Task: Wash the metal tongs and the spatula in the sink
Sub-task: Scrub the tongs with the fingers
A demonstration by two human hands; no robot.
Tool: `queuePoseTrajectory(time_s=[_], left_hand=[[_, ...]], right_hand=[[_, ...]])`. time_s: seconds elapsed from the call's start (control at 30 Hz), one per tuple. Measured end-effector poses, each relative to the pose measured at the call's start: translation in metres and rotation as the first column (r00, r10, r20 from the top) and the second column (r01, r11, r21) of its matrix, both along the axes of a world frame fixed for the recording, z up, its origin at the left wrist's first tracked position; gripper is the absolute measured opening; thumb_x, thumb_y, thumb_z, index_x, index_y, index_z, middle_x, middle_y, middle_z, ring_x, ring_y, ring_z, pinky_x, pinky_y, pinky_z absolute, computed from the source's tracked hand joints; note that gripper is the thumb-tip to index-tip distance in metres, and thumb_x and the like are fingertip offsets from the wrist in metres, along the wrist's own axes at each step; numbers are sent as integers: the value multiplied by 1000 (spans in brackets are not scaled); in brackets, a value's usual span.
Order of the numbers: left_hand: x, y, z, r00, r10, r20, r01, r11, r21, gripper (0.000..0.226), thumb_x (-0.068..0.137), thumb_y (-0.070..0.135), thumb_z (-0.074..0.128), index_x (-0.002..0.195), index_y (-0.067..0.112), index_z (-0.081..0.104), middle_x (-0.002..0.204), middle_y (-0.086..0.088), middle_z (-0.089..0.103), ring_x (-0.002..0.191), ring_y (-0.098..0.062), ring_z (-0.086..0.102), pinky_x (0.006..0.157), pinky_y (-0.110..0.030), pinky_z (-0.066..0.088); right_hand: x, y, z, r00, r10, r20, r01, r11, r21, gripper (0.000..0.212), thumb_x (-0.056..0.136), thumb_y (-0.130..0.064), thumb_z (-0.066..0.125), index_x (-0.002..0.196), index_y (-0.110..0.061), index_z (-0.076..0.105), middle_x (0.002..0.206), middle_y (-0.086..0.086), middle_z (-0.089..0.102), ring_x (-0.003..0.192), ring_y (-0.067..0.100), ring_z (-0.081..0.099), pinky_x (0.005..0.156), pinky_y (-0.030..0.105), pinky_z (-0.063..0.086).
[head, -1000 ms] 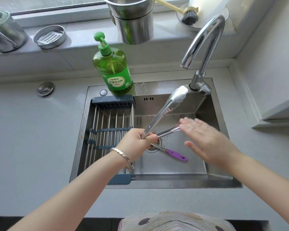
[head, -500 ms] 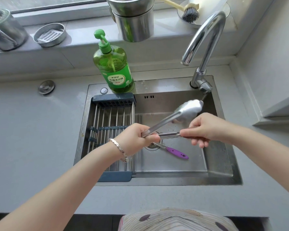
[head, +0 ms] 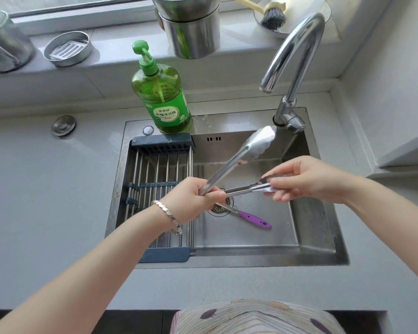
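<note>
Over the steel sink [head: 323,251] my left hand [head: 193,198] grips the hinge end of the metal tongs [head: 241,157], which are spread apart. One arm of the tongs points up and right toward the tap. My right hand [head: 307,179] pinches the tip of the lower arm between thumb and fingers. On the sink floor lies the spatula with a purple handle [head: 253,219], its metal shaft crossing the drain; its blade is hidden behind my left hand.
A curved tap [head: 297,51] stands at the sink's back right, no water visible. A green dish-soap pump bottle [head: 159,92] stands on the sink's back rim. A drying rack [head: 159,189] fills the sink's left part. Steel pots, a small dish and a brush sit on the windowsill.
My right hand, open and flat a second ago, closed on the lower arm of the tongs. The upper arm dipped, then rose again toward the tap.
</note>
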State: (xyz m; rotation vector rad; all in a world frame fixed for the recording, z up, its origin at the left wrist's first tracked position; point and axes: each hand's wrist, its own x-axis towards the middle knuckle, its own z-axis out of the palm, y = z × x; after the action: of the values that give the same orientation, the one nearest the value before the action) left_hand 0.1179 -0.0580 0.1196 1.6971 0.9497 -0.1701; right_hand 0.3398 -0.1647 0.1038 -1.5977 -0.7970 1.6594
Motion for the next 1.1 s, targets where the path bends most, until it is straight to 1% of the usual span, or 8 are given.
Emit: queuePoseTrajectory(time_s=[0.1,0.17,0.27,0.43,0.6,0.73,0.9,1.1], left_hand=[[2,-1,-3,998,60,5,-59,997,-54,22,88,25,56,80,8,65,48,7,43,37,-2,36,40,-14,35],[2,-3,-5,995,101,-3,-100,990,-102,21,87,26,58,79,8,63,49,7,41,36,-2,36,40,-14,36],[5,-8,-5,996,94,-15,-95,975,-200,10,85,19,61,82,9,60,54,5,41,41,-3,39,44,-15,39],[14,-13,1,985,136,110,-67,872,-484,24,81,-14,48,74,10,47,52,3,32,43,-7,29,42,-15,30],[11,-13,3,964,251,91,-149,787,-599,23,84,-13,40,83,8,48,59,-1,31,44,-8,28,43,-18,26],[16,-17,3,948,309,81,-207,788,-581,28,83,-15,30,77,10,41,58,-2,28,44,-9,24,43,-18,23],[18,-15,4,946,318,65,-230,799,-556,31,83,-15,26,79,4,50,58,-4,32,42,-8,25,42,-15,22],[14,-17,7,914,403,57,-246,657,-712,19,67,-4,33,75,4,48,56,-1,37,41,-7,30,39,-15,27]], right_hand=[[4,-4,2,988,-50,-146,47,999,-24,29,85,7,55,109,-8,62,92,11,72,91,22,70,70,19,56],[-3,-6,4,988,-75,134,67,995,69,32,87,1,55,114,-17,61,117,4,66,108,13,62,87,19,50],[-29,-11,9,651,-79,755,-166,956,243,45,92,-27,52,135,-18,44,141,-4,43,131,-1,28,108,12,15],[-90,-21,5,365,144,920,-681,715,158,81,85,-64,19,144,-9,25,153,6,22,141,10,5,115,22,-7],[-63,-16,2,307,54,950,-593,791,146,89,79,-66,7,146,-10,17,155,6,12,140,9,-7,112,19,-14],[-83,-18,5,237,106,966,-719,688,101,80,87,-60,26,138,1,36,146,16,35,138,25,25,114,31,7],[-64,-14,11,351,9,936,-577,790,209,75,87,-56,22,134,-2,43,142,13,43,137,20,27,113,23,3],[-78,-19,7,315,-27,949,-654,718,237,66,90,-49,37,127,3,50,134,16,52,128,29,44,110,41,25]])
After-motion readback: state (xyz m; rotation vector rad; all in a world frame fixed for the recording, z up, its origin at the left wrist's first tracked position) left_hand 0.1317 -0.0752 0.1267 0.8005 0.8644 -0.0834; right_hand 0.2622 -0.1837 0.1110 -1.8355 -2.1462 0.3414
